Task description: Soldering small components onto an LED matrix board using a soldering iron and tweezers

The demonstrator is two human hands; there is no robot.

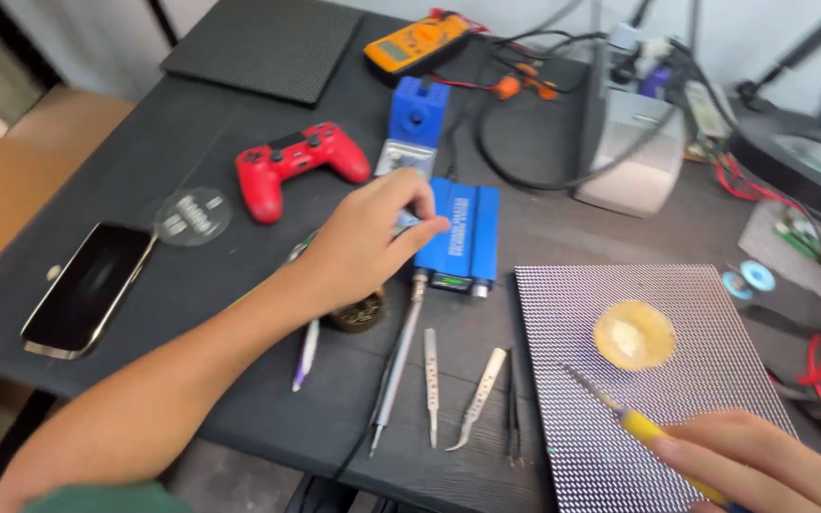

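Right hand: the right hand point(762, 461) sat lowest in view, fingers wrapped around a yellow-handled tool point(653, 432).
Tool axis: its thin metal shaft slanted up-left, tip over the LED matrix panel point(563, 380), short of a round amber disc point(633, 334) lying on the dotted grid.
Left hand: the left hand point(368, 237) reached across the dark table point(192, 285), fingertips pinched on something small at the blue soldering station point(458, 233); what it held could not be told.
Between the hands: a soldering iron point(399, 356), two steel tweezers point(431, 385) and a black pair lay roughly parallel, tips toward the table's near edge.
Farther off: a glossy red game controller point(298, 163), a black phone point(87, 288), a clear round lid point(192, 216), an orange multimeter point(418, 43), a second dark panel point(268, 43).
Clutter: cables tangled beside a grey box point(634, 161).
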